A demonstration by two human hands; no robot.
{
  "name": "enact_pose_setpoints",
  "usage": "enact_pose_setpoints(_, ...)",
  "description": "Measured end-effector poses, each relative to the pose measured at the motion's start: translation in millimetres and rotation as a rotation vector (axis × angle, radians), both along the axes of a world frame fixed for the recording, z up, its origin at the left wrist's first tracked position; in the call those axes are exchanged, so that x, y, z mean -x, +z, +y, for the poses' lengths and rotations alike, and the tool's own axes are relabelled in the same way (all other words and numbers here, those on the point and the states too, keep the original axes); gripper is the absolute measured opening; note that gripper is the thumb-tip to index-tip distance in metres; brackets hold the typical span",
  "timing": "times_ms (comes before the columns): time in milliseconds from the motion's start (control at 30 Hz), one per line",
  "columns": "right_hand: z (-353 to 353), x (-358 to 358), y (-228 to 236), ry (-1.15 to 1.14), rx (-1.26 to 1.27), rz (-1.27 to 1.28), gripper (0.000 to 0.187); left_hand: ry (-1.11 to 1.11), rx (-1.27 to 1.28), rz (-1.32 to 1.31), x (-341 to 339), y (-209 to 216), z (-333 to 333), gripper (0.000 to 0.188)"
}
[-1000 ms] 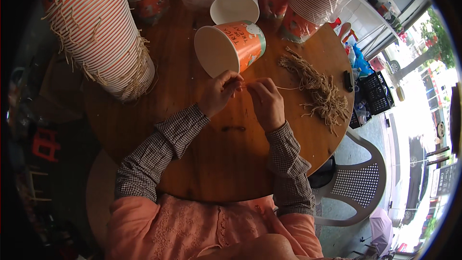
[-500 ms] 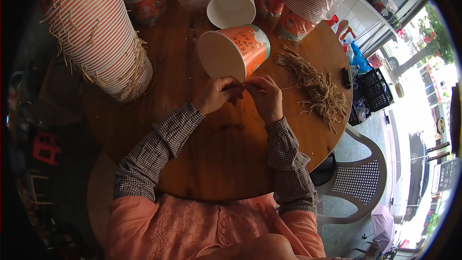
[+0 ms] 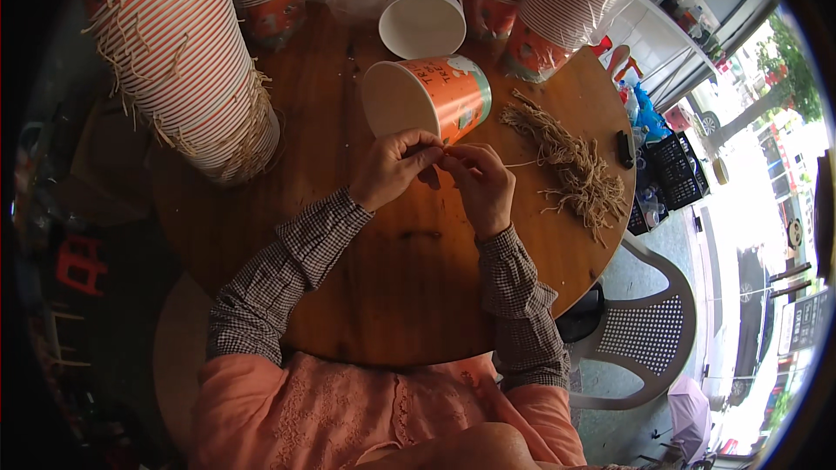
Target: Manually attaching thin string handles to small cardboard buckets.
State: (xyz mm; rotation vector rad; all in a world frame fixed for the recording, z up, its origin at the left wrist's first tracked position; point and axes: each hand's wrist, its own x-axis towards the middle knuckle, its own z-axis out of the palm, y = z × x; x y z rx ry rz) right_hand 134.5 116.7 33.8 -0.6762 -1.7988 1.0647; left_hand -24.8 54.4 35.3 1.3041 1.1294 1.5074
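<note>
An orange printed paper bucket (image 3: 460,103) lies on its side, its white mouth turned left. At the near end of its rim, my left hand (image 3: 396,167) is closed in a pinch, thumb against forefinger. Right beside it, my right hand (image 3: 482,184) pinches a thin strand of twine (image 3: 522,163), which trails off to the right. The two hands' fingertips meet, hiding exactly where strand and rim touch. Beyond the right hand lies a loose bundle of cut twine (image 3: 575,161).
A tall stack of nested buckets (image 3: 196,70), draped with twine, stands at left. White-mouthed buckets (image 3: 422,24) and plastic-wrapped stacks (image 3: 566,9) are at the back of the round wooden table (image 3: 374,296). A grey plastic chair (image 3: 644,331) stands at right.
The bucket has rolled slightly, its print turning away from me. My right hand has shifted a little nearer to me, and the strand beside it shows more plainly. My left hand stays at the rim.
</note>
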Motion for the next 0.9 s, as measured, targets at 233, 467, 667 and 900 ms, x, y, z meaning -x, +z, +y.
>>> enact_pose_setpoints(233,-6.5,-0.5,1.5,-0.107,-0.179,-0.064,0.009,0.01,0.0,0.005,-6.1,2.9,-2.2,0.013)
enact_pose_setpoints(467,-1.2,-1.9,0.5,0.084,0.298,-0.02,0.012,-0.042,-0.073,0.019,-2.9,-3.3,0.4,0.009)
enact_pose_setpoints(667,1.0,-4.7,-0.8,-0.032,0.076,0.043,0.008,0.016,-0.101,0.109,-2.4,-2.7,2.5,0.011)
enact_pose_setpoints(900,-4.5,-5.6,4.7,-0.049,-0.188,0.032,0.006,0.212,-0.344,0.369,-0.1,-1.8,2.1,0.015)
